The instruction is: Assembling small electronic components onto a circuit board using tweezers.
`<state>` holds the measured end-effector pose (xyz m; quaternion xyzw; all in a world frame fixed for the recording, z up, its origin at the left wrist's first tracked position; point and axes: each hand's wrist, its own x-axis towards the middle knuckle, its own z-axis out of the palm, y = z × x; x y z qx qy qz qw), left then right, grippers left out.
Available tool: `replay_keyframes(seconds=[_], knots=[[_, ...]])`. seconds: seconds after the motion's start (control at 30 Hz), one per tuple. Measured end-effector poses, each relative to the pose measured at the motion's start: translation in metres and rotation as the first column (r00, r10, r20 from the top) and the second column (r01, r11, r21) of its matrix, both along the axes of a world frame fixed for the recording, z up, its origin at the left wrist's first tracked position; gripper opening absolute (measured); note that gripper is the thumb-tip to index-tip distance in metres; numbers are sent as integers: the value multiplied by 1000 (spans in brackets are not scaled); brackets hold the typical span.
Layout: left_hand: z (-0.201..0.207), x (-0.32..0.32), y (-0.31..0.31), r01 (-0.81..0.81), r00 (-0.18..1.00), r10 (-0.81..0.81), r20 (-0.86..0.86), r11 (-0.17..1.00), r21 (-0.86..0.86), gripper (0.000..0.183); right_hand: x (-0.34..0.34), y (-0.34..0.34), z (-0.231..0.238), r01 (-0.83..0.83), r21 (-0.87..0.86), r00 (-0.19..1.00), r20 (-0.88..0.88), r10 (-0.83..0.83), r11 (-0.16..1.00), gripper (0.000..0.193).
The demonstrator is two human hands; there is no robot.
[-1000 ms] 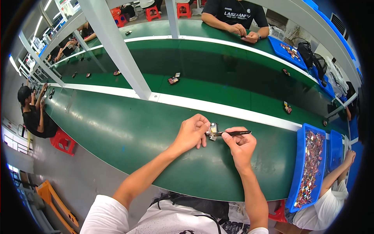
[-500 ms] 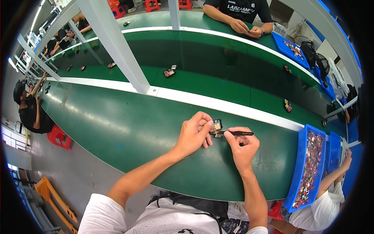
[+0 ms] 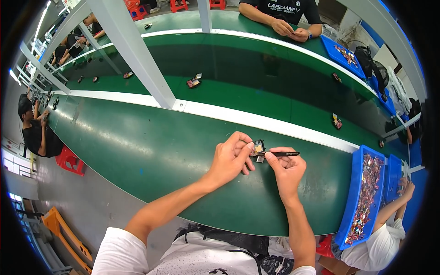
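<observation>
My left hand (image 3: 233, 155) pinches a small black electronic device (image 3: 259, 144) by its left edge, a little above the green worktable. The device has an exposed inside with a tan-gold patch, and a small pale square part (image 3: 260, 159) sits at its lower edge. Between the thumb and fingers of my right hand (image 3: 288, 169) is a pair of black tweezers (image 3: 288, 154). Their tips point left and reach the lower part of the device; what they touch is too small to make out.
A blue tray (image 3: 341, 236) of many small coloured parts stands at the right end of the worktable (image 3: 137, 151). Past a white rail (image 3: 220, 115), a green conveyor belt (image 3: 247, 91) carries several small devices (image 3: 194, 83). A grey post (image 3: 137, 55) rises at the rail. Co-workers sit around.
The devices on the belt have slid slightly left. Both my hands keep their grips and have shifted very slightly right. At the far left a co-worker's raised arm has come down.
</observation>
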<state>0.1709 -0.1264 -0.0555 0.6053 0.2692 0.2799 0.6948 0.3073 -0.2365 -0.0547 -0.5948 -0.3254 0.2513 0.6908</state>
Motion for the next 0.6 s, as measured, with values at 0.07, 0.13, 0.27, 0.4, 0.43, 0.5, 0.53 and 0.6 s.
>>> replay_keyframes(seconds=[0.07, 0.13, 0.27, 0.4, 0.43, 0.5, 0.53, 0.6], knots=[[1, -1, 0, 4, 1000, -4, -4, 1000, -6, 19, 2, -2, 7, -32, -53, 996, -80, 27, 998, 11], [0, -1, 0, 9, 1000, -9, -6, 1000, -12, 19, 3, -3, 9, -66, -103, 986, -160, 49, 992, 12], [-2, -2, 1, 22, 1000, -22, -1, 1000, -19, 19, 3, -4, 9, -78, -107, 981, -184, 57, 991, 12], [0, -2, 1, 23, 1000, -23, -5, 999, -26, 19, 5, -4, 7, -83, -88, 981, -181, 66, 993, 11], [-1, -2, 2, 23, 1000, -23, -7, 999, -26, 19, 5, -4, 7, -83, -88, 981, -182, 66, 993, 11], [-3, -3, 5, 40, 999, -40, -1, 998, -54, 19, 7, -4, 6, -101, -88, 982, -171, 85, 991, 11], [-2, -3, 6, 41, 999, -41, -1, 998, -54, 19, 7, -4, 6, -100, -88, 982, -172, 84, 991, 11], [-2, -4, 8, 58, 998, -57, 14, 994, -90, 21, 8, -4, 8, -109, -70, 981, -170, 96, 992, 10]])
